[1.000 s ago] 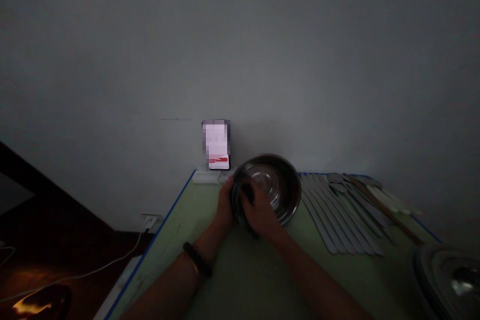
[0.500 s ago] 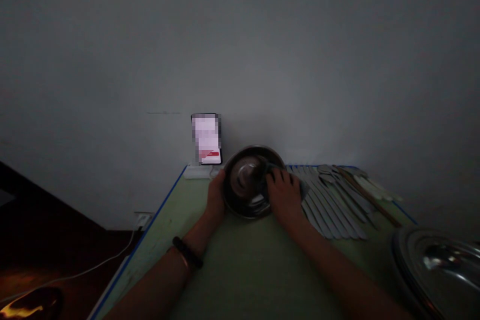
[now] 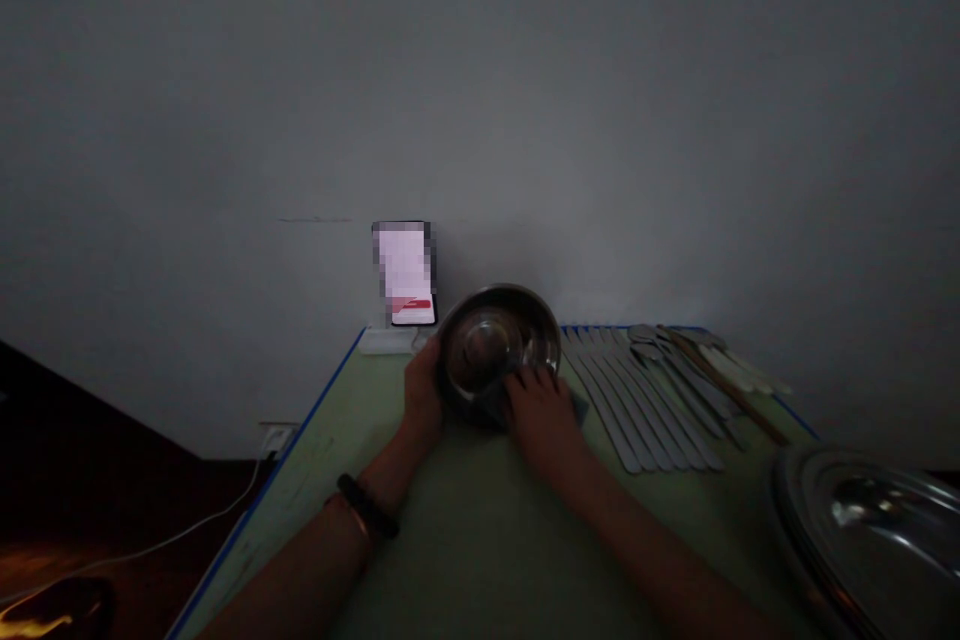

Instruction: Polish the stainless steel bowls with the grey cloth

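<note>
A shiny metal bowl (image 3: 480, 340) is tilted with its inside facing me, above the far side of the green table. My left hand (image 3: 424, 390) grips its left rim, the fingers mostly hidden behind the bowl. A dark band circles that wrist. My right hand (image 3: 541, 410) lies over the bowl's lower right rim, pressing a dark grey cloth (image 3: 491, 408) against it. One corner of the cloth sticks out to the right of the hand. Dim light hides the cloth's full outline.
Several forks (image 3: 637, 410) lie in a row right of the bowl, then spoons (image 3: 651, 352), brown chopsticks (image 3: 739, 400) and white-handled utensils (image 3: 739, 370). Metal plates or lids (image 3: 795, 510) stand at the near right. A lit phone (image 3: 405, 270) leans on the wall above a white power strip (image 3: 386, 341).
My right hand went with the cloth from the bowl's left side to its right rim, then down to the lower right. My left hand kept hold while the bowl turned. The view shifted slightly.
</note>
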### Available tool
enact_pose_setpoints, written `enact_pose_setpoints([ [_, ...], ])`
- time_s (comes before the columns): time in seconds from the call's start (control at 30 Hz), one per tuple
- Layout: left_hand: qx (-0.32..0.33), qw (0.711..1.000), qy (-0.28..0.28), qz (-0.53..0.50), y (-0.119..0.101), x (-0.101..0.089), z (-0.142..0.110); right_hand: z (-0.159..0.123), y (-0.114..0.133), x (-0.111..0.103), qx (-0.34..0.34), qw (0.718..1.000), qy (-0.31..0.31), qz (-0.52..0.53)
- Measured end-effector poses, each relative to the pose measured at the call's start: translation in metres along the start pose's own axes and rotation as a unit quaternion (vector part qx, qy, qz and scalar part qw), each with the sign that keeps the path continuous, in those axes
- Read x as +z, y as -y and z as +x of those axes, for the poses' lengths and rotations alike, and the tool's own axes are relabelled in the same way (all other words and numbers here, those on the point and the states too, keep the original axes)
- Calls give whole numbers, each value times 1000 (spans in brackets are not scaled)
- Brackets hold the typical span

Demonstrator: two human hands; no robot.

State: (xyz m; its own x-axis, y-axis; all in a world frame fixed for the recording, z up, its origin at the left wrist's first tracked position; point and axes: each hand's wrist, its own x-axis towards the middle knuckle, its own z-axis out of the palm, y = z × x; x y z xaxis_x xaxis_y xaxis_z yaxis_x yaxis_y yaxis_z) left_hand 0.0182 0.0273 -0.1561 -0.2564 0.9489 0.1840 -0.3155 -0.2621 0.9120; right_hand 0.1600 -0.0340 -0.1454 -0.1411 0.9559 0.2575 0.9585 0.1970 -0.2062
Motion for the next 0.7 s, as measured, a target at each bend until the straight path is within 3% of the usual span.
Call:
enact_pose_setpoints([
  [0.13,9,1000,-5,4,-1,1,-1,6,-10,-1,56,994,-41,-84],
  [0.23,8,1000,-3,-2,-2,1,-1,-1,6,7,50,998,-26,-22],
  [0.37,0,1000,4,-16,0,1,-1,-7,18,11,-5,997,-4,75],
  [0.57,1,1000,12,-20,-1,3,-3,7,-13,-1,41,996,-39,-73],
  [0.7,14,1000,5,-20,-4,3,-2,2,-3,6,24,999,-36,-25],
])
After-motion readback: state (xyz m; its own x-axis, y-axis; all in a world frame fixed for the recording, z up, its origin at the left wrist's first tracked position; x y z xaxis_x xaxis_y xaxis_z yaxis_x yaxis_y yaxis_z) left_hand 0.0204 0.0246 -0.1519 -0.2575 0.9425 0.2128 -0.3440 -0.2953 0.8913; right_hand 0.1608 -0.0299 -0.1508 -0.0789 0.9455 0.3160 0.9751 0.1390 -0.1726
